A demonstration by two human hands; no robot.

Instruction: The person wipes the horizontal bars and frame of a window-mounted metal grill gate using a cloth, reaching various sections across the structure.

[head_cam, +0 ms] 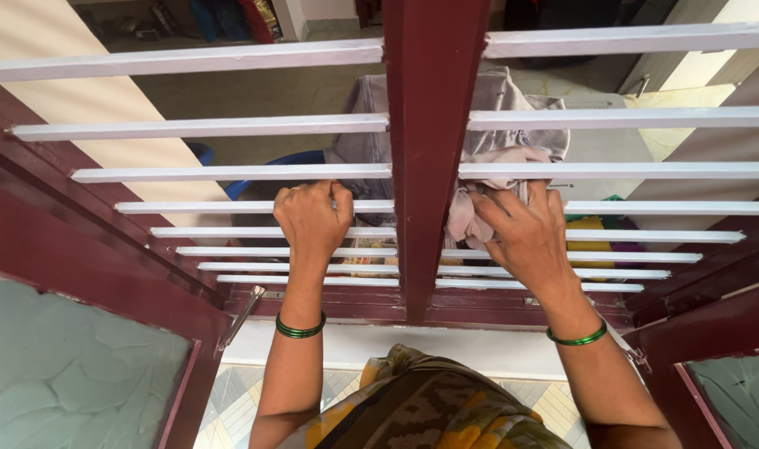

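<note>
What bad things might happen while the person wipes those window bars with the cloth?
1. The cloth is bunched loosely under the right hand against a white bar; it might slip between the bars and drop on the far side.
2. The left hand is curled round a thin bar, so its fingers could get pinched or slide off.
3. The open window shutter beside the arm might swing into it.

The maroon post (433, 150) hides the middle of the grey garment (371, 141); both forearms run off the bottom edge.
</note>
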